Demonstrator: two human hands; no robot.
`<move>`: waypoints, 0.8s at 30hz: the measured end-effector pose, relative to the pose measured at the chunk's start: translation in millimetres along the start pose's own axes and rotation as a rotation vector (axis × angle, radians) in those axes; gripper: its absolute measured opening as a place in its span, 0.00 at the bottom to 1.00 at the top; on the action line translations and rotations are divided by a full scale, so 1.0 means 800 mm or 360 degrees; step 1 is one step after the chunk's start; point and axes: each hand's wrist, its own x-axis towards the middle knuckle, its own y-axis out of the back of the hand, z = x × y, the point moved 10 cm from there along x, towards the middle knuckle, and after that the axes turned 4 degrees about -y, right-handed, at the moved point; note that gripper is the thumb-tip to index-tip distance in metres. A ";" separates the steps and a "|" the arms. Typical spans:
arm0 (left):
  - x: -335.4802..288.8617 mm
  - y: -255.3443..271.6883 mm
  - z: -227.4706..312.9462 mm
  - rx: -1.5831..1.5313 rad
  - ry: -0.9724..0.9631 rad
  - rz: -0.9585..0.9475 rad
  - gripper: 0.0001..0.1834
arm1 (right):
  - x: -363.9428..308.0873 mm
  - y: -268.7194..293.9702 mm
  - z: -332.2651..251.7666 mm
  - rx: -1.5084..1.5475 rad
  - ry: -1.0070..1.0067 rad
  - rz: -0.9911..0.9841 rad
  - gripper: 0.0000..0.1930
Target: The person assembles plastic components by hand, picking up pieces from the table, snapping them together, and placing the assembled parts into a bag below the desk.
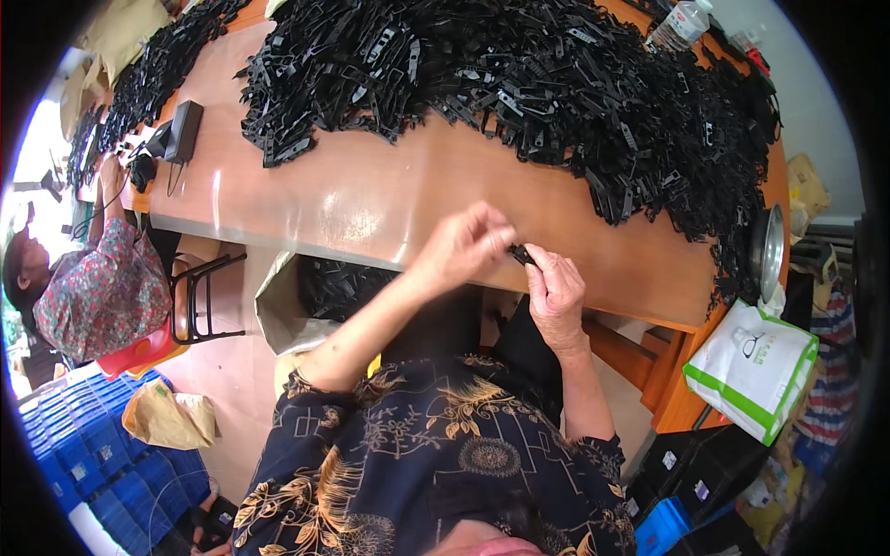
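My right hand [558, 295] pinches a small black plastic part [522, 253] between thumb and fingers, just over the table's near edge. My left hand [464, 243] is beside it, its fingers loosely bent and apart, the tips close to the part. Whether they touch it I cannot tell. Nothing shows in the left hand. Beyond both hands, a large heap of similar black plastic pieces [556, 102] covers the far side of the wooden table [371, 199].
A clear bottle [681, 25] stands at the back right, a metal bowl [768, 255] at the right edge. Below it hangs a white-and-green bag [751, 366]. An open sack [287, 301] of black pieces is under the table. At left, a person [102, 292] sits near blue crates [102, 445].
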 end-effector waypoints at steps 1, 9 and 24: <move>0.019 0.023 0.020 0.0568 -0.0139 0.0089 0.08 | -0.002 -0.001 0.013 0.0063 -0.0074 0.0035 0.15; 0.127 0.080 0.118 0.2417 -0.0787 0.0307 0.13 | -0.004 -0.002 0.037 0.0260 -0.0198 0.0109 0.16; 0.018 -0.008 0.034 0.0326 -0.0162 -0.0173 0.08 | -0.013 -0.002 0.069 0.1302 -0.0865 0.0019 0.10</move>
